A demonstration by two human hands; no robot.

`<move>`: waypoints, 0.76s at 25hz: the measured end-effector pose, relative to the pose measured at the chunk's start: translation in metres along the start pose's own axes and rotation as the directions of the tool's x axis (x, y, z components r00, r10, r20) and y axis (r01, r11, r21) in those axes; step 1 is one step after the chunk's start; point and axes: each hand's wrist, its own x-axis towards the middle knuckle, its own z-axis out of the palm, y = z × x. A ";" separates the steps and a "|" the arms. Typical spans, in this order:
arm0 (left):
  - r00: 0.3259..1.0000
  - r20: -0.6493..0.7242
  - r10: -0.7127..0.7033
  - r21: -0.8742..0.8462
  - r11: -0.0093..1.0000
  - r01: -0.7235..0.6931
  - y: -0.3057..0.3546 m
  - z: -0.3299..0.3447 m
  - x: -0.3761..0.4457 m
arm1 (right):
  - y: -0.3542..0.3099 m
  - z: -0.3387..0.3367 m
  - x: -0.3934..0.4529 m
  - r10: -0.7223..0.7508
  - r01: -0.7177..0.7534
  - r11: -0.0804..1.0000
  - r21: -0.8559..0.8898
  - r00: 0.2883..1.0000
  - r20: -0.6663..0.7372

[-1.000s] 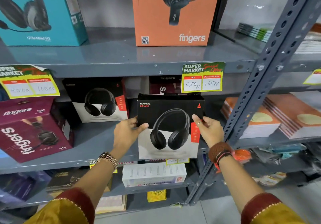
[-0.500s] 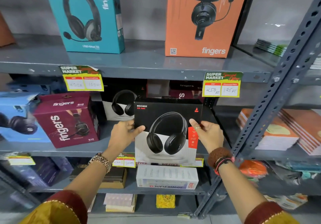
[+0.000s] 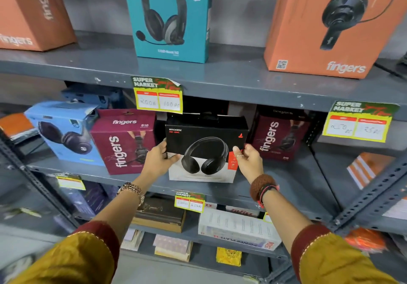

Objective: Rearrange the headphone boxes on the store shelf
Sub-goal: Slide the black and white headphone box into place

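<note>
A black and white Rockerz headphone box (image 3: 204, 149) stands on the middle grey shelf (image 3: 293, 180). My left hand (image 3: 157, 162) grips its left edge and my right hand (image 3: 248, 162) grips its right edge. It sits between two maroon fingers boxes, one to its left (image 3: 123, 142) and one to its right (image 3: 279, 136). A blue headphone box (image 3: 63, 131) leans at the far left of the same shelf. On the shelf above stand a teal fingers box (image 3: 171, 17) and two orange fingers boxes, left (image 3: 33, 12) and right (image 3: 330, 23).
Yellow price tags (image 3: 158, 98) (image 3: 359, 123) hang from the upper shelf's front edge. A slotted metal upright (image 3: 370, 197) crosses at the right. The lower shelf holds a white box (image 3: 237, 228), a dark box (image 3: 160, 215) and books. Orange notebooks (image 3: 365, 169) lie at right.
The black Rockerz box has moved left along the middle shelf in both hands, away from the upright, and now sits between the two maroon boxes. My view has shifted left with it.
</note>
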 end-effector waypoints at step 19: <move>0.981 0.020 -0.192 -0.309 0.932 0.188 -0.054 -0.018 -0.003 | 0.003 0.049 -0.028 -0.054 0.054 0.999 -0.006 0.969 -0.239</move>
